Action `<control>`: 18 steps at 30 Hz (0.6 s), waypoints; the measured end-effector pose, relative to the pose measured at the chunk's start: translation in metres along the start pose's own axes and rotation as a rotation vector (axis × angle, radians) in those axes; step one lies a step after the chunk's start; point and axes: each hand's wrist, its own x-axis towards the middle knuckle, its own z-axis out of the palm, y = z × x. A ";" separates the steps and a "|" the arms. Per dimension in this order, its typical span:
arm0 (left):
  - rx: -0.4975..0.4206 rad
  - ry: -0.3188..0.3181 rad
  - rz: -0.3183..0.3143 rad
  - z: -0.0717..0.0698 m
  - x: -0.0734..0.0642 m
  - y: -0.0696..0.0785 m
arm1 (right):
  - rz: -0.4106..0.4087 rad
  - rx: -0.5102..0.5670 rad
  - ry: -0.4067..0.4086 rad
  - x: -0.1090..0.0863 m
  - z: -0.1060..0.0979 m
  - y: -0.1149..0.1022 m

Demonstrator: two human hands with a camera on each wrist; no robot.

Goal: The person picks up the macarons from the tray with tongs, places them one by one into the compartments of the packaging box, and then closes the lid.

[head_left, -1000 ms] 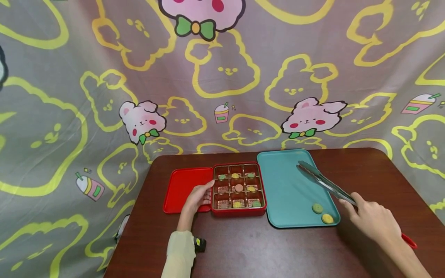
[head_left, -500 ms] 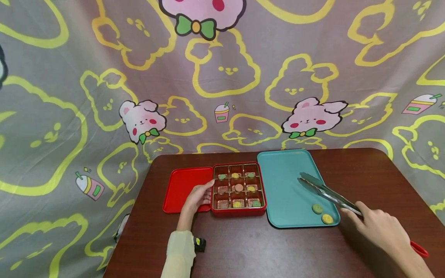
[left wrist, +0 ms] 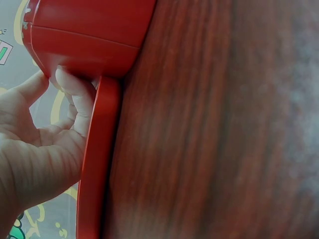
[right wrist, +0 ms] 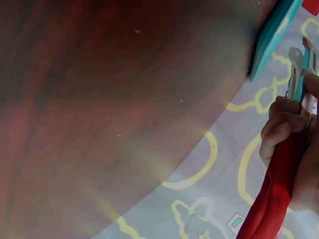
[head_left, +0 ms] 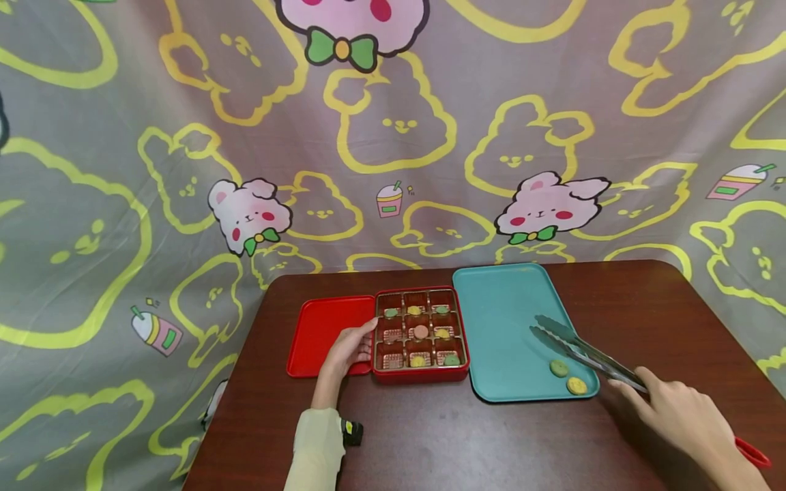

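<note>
My left hand (head_left: 346, 352) holds the left side of a red box (head_left: 420, 375), thumb at its rim and fingers curled against the wall. A clear insert divides the box into compartments. Several hold small round cookies, among them a pink cookie (head_left: 420, 332) in the centre; two at the left look bare. My right hand (head_left: 684, 417) grips metal tongs (head_left: 614, 372) with red handles (right wrist: 281, 186). Their tips are spread slightly over the teal tray (head_left: 503, 320), with nothing between them. A green cookie (head_left: 558, 368) and a yellow cookie (head_left: 577, 386) lie at the tray's near right corner.
A red lid (head_left: 322, 334) lies flat to the left of the box, partly under my left hand. The brown table (head_left: 430, 436) runs up to a patterned cloth (head_left: 430, 157) at the back and sides. Box and tray stand side by side.
My right hand has drawn the tongs right and toward me, so their tips are lower over the tray, nearer the two cookies. The left hand stays on the box.
</note>
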 end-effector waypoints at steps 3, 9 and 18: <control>-0.006 -0.003 -0.003 0.000 0.000 0.001 | 0.002 0.005 -0.008 -0.002 0.001 0.003; -0.016 -0.006 -0.009 0.000 0.000 0.001 | 0.013 0.017 -0.042 -0.009 0.005 0.007; -0.006 -0.004 -0.008 0.000 0.002 0.001 | 0.016 -0.018 -0.097 -0.017 0.007 0.016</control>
